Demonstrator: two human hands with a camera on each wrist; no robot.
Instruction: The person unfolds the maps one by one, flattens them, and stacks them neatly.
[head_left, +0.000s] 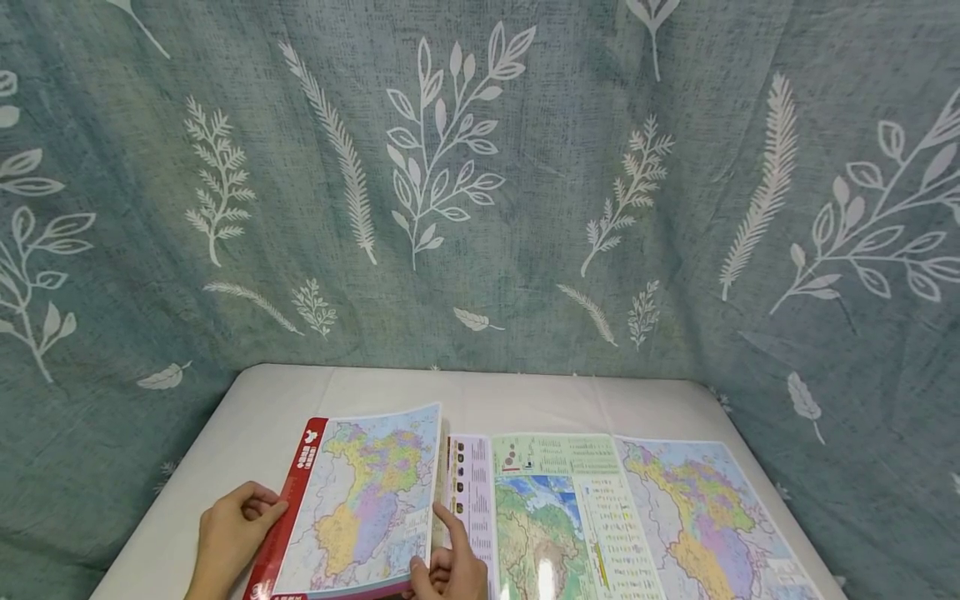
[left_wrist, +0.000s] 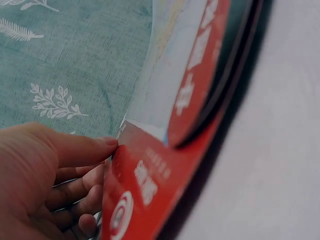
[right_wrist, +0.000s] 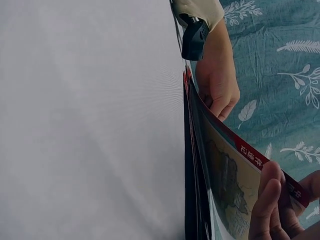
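A glossy map booklet (head_left: pixel 360 500) with a red left border lies in front of me, its cover showing a map in several colours. My left hand (head_left: pixel 232 533) pinches that red border; in the left wrist view the thumb presses the red edge (left_wrist: pixel 150 175) with the fingers curled beneath. At the lower right corner, my right hand (head_left: pixel 453 567) grips the sheet between thumb and fingers. The right wrist view shows this sheet (right_wrist: pixel 230 170) bent up from a stack of dark-edged layers. Part of the right hand is cut off there.
To the right of the booklet, overlapping maps lie on the white tabletop (head_left: pixel 525 400): a green-bordered relief map (head_left: pixel 540 533) and another coloured map (head_left: pixel 705 517). A purple-edged text strip (head_left: pixel 476 475) shows beside the booklet. A leaf-patterned green cloth (head_left: pixel 480 200) hangs behind.
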